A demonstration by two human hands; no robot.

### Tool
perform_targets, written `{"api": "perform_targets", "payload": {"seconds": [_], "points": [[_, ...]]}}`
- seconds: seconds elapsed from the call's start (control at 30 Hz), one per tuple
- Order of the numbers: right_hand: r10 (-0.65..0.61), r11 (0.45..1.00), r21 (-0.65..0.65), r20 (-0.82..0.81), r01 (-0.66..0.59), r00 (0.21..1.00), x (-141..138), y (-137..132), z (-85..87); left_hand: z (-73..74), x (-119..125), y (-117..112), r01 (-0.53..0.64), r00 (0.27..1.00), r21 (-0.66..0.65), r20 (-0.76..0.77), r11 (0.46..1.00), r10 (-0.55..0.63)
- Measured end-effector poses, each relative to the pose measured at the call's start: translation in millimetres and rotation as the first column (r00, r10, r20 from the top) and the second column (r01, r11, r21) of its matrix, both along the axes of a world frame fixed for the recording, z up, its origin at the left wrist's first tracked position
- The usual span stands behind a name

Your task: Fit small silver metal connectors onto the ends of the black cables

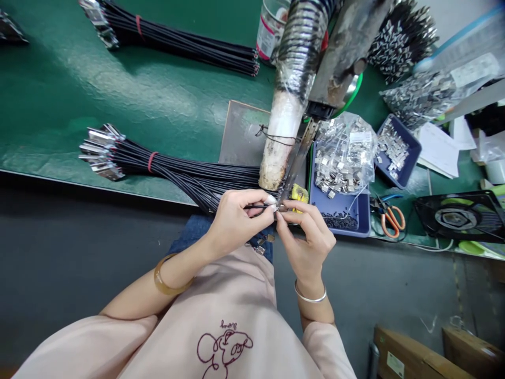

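My left hand [239,218] pinches a black cable [256,207] near its end, thumb and forefinger closed. Facing it, my right hand [307,234] is closed in a pinch at that cable end; the small piece between its fingertips is too tiny to name. The fingertips meet right under the narrow metal tip of a soldering iron [295,163] that slants down from above. A bundle of black cables [185,171] with a red band and metal connectors [103,150] at its far end lies left of my hands. Beside my right fingers sits a yellow sponge [300,193].
A taped flexible duct [282,121] hangs over the work spot. On the right stand a blue tray [365,218] with bagged metal shells [343,158], a smaller bin [410,168], orange-handled pliers [392,221] and a fan [453,217]. Another cable bundle [189,42] lies behind, near a jar [268,31].
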State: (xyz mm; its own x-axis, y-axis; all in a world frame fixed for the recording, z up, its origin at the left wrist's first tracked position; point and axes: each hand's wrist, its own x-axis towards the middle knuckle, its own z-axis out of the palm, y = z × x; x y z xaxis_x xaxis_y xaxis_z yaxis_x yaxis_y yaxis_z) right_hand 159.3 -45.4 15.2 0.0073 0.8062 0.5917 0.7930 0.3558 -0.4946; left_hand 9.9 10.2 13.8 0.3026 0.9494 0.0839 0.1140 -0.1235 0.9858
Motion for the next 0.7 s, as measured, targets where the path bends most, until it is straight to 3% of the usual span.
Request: {"api": "perform_targets", "payload": {"seconds": [0.2, 0.3, 0.4, 0.47, 0.6, 0.7], "points": [[0.037, 0.999, -0.013, 0.035, -0.037, 0.999, 0, -5, -4.7, -0.5, -3, 0, 0.061, 0.996, -0.052, -0.060, 0.997, -0.064], [0.024, 0.998, -0.056, -0.105, -0.030, 0.994, 3, -10, -6.8, -2.4, -6, 0, 0.107, 0.990, -0.041, -0.087, 0.993, -0.110], [-0.075, 0.996, -0.065, -0.269, 0.059, 0.960, 8, -19, -7.0, -2.6, -11, 2, 0.155, 0.982, -0.005, -0.105, 0.988, -0.154], [-0.109, 0.992, -0.085, -0.207, 0.093, 0.972, 10, -23, -5.3, -1.6, -14, 2, 0.168, 0.979, 0.076, -0.130, 0.983, -0.158], [-0.028, 0.978, -0.207, 0.064, 0.041, 0.998, 3, -18, -3.2, -0.3, -17, 0, 0.196, 0.967, 0.284, -0.217, 0.939, -0.137], [-0.027, 0.973, -0.224, 0.117, 0.053, 0.993, -6, -12, -4.2, -1.3, -19, -2, 0.235, 0.956, 0.369, -0.253, 0.899, -0.147]]}}
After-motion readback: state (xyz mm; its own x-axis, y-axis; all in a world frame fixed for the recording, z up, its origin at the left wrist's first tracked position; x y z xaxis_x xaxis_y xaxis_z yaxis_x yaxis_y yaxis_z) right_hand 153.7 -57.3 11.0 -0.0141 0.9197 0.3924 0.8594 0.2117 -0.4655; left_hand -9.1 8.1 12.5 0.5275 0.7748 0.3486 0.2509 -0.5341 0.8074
